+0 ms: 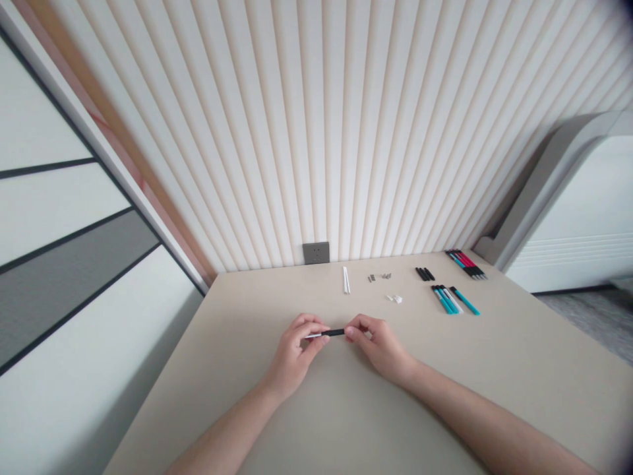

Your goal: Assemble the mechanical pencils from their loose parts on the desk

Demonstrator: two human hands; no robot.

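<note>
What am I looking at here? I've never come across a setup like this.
No robot here: these are a person's two bare hands. The single picture comes from a camera worn on that person's head, looking forward and down.

The left grip and right grip hold a black tube between them; a slim white piece shows at its left end.

Farther back on the table lie white sticks, small grey pieces, white bits, short black pieces, turquoise and white pen-like pieces and red and turquoise pens.

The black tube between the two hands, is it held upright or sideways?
Sideways: the black tube runs almost level from left hand to right hand.
</note>
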